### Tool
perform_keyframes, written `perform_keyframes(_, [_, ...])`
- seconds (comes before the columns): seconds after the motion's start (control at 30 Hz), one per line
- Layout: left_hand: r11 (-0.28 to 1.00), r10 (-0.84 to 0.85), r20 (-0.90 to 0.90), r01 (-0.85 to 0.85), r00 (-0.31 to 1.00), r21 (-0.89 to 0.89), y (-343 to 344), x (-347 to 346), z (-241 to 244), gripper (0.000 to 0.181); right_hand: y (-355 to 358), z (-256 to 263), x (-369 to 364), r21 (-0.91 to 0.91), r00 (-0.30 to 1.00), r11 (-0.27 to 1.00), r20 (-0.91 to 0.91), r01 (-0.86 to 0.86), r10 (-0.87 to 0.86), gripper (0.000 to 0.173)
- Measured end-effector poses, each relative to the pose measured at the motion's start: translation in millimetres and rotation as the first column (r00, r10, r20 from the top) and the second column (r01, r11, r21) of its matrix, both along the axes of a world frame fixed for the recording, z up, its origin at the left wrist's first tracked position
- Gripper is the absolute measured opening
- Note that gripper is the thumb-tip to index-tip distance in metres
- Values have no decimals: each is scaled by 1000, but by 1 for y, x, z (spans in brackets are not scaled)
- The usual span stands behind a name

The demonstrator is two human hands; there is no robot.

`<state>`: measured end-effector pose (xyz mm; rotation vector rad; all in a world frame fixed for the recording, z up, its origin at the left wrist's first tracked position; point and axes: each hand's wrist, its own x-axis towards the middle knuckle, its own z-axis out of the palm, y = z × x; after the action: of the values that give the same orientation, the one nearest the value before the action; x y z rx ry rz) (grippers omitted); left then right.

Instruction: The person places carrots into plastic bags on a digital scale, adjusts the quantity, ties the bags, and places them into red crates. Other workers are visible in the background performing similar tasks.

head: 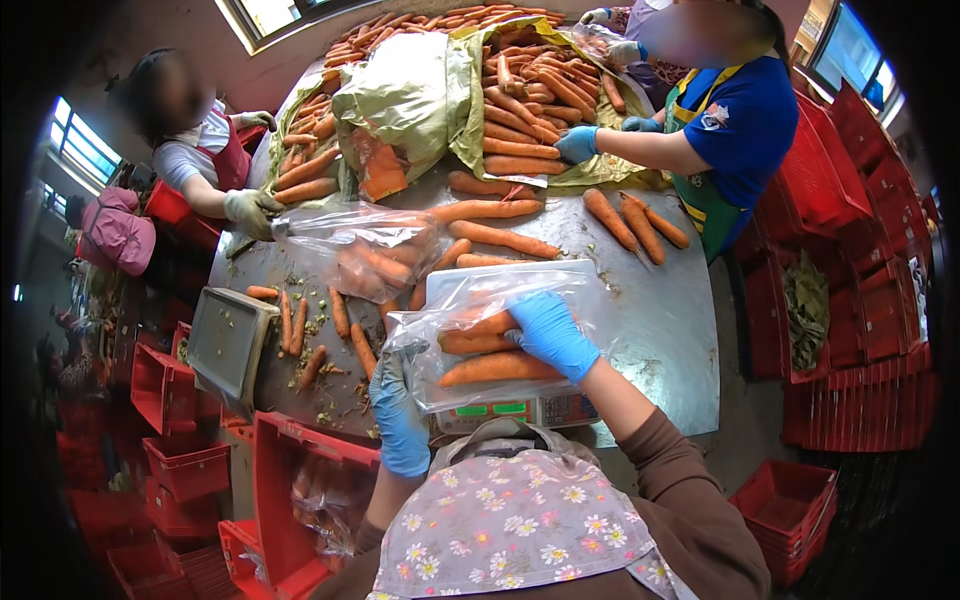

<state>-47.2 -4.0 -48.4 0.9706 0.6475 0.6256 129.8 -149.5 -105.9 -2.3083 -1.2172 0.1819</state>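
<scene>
A clear plastic bag (424, 360) with several carrots (491, 369) in it lies over the white top of a digital scale (510, 268). My left hand (397, 409), in a blue glove, grips the bag at its left edge. From the right, my right hand (553, 334), also blue-gloved, clasps the carrots in the bag; whether its fingers are inside or outside the film is hard to tell. Just beyond, another clear bag of carrots (375, 259) rests on the metal table, close to a co-worker's gloved hand (253, 212).
Carrots spill from a large yellow-green sack (409, 97) at the back. A second scale (229, 345) stands at left among loose carrots and scraps. A co-worker's blue-gloved hand (577, 144) touches carrots at right. A red crate (270, 480) with bagged carrots is beside me.
</scene>
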Motion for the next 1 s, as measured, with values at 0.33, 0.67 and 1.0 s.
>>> perform_keyframes(0.33, [985, -63, -18, 59, 998, -162, 6, 7, -16, 21, -10, 10, -9, 29, 984, 990, 114, 136, -139, 38])
perform_keyframes(0.67, [975, -175, -346, 211, 922, 69, 64, -17, -94, 10, -55, -2, 15, 297, 931, 883, -105, 364, -349, 39])
perform_keyframes(1.0, [894, -145, -730, 405, 668, 193, 144, -72, -155, 31, -102, 21, -7, 148, 683, 907, -708, 393, -181, 30])
